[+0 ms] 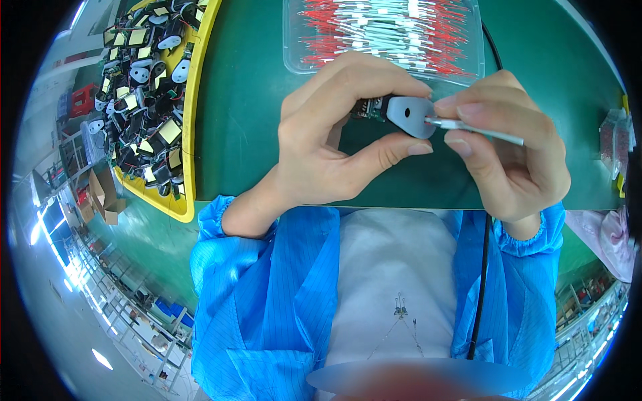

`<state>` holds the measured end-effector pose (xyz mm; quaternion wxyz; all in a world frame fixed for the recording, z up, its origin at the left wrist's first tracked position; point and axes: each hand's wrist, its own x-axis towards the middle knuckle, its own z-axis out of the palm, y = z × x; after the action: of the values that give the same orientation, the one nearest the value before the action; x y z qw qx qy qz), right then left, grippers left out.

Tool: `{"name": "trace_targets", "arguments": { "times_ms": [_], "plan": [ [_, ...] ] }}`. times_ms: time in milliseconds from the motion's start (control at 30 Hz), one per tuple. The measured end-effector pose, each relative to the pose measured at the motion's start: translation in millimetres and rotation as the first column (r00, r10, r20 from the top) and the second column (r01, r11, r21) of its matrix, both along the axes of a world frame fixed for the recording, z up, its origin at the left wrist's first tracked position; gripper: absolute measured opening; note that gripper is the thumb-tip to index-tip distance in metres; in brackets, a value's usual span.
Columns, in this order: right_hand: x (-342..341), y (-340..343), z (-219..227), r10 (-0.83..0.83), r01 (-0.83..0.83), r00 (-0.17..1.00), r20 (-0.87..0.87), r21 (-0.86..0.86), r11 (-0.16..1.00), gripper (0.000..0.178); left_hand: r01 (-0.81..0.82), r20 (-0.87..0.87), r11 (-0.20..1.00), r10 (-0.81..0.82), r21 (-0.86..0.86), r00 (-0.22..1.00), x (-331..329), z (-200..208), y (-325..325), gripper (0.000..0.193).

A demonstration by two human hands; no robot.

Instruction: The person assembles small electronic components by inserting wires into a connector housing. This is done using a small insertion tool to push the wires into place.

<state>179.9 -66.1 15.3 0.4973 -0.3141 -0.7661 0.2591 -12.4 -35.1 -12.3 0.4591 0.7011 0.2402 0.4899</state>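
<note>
On our side of the clear box point(293, 33), our left hand point(321, 144) grips a grey-faced part point(412, 123); our right hand point(518, 157) pinches a pale stick point(495, 135). We seem to be setting its tip against that face, which calls for steady aim.

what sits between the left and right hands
The head view shows a grey-faced black part, held in the left hand, and a thin pale stick, held in the right hand, its tip at the part's grey end.
</note>
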Motion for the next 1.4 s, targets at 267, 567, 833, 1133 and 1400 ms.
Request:
{"name": "trace_targets", "arguments": {
  "times_ms": [267,567,833,1133,1400],
  "plan": [
    [-1.5,3.1,-0.3,-0.058,0.059,0.998,0.016,-0.038,0.998,0.021,-0.002,-0.052,1.0,0.003,0.024,0.999,-3.7,2.5,-0.5,0.035],
    [-3.9,6.3,-6.7,-0.018,0.017,0.999,0.05,0.027,0.999,0.018,0.124,-0.174,0.98,-0.096,0.157,0.98,-10.6,-0.2,7.5,0.041],
    [-5.1,6.2,-8.6,0.02,-0.022,0.999,0.027,0.068,0.997,0.018,0.083,0.134,0.983,-0.062,-0.162,0.989,-1.2,-4.0,-7.4,0.04],
    [-9.8,10.5,-24.9,0.039,-0.033,0.999,-0.035,0.164,0.986,0.018,0.161,0.071,0.985,-0.156,-0.069,0.985,-4.3,-8.8,-7.3,0.045],
    [-18.7,-3.9,-25.4,-0.01,0.014,0.998,-0.061,0.075,0.997,0.019,0.15,0.139,0.987,-0.14,-0.06,0.98,-2.9,-13.1,-12.1,0.043]
  ]
}}
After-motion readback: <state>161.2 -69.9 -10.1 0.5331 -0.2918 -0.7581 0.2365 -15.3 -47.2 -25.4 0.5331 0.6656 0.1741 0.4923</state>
